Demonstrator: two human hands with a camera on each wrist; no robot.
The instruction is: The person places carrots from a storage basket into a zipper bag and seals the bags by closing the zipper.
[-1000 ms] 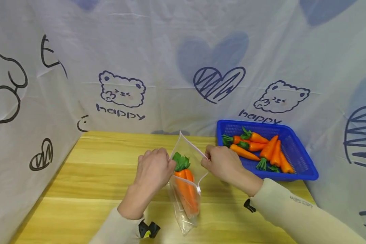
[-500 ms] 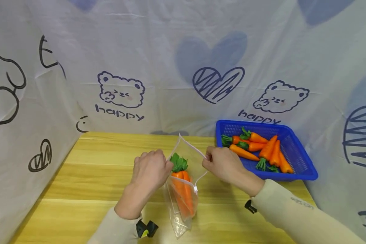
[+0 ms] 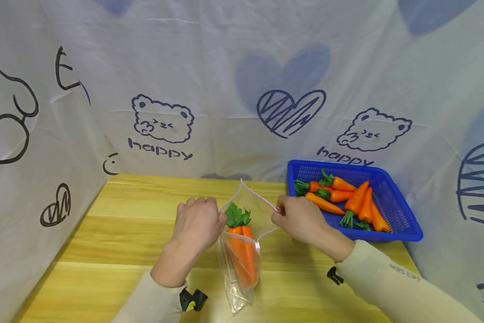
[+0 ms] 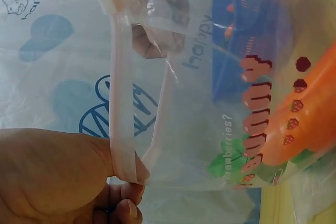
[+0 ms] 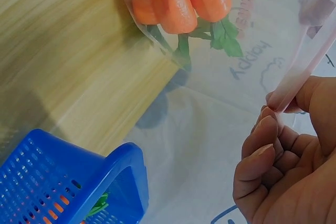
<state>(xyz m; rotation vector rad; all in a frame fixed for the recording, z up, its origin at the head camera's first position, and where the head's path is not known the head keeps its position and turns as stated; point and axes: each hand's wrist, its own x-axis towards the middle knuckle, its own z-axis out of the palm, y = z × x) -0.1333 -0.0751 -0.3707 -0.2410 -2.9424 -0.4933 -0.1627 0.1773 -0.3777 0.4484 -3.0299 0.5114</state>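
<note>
A clear zip bag [image 3: 235, 298] with a pale pink zip edge hangs between my two hands, its mouth spread wide. Inside it are orange carrots [image 3: 246, 258] with green leafy tops pointing toward the mouth; the right wrist view shows several of their thick ends. My left hand [image 3: 199, 224] pinches the left side of the bag's rim between thumb and fingers. On the opposite side, my right hand [image 3: 300, 220] pinches the rim the same way. A zip slider [image 3: 257, 245] sits on the near rim. Red lettering [image 4: 255, 114] and small strawberries are printed on the bag.
A blue plastic basket [image 3: 407, 224] holding several more carrots [image 3: 356, 197] stands at the back right, just beyond my right hand. The wood-grain table [image 3: 128, 233] is bounded at the back and sides by a printed white cloth [image 3: 221, 134].
My left hand has shifted slightly left and the bag's lower end has swung left with the carrots. Both hands still hold the rim, and the mouth is spread a little wider.
</note>
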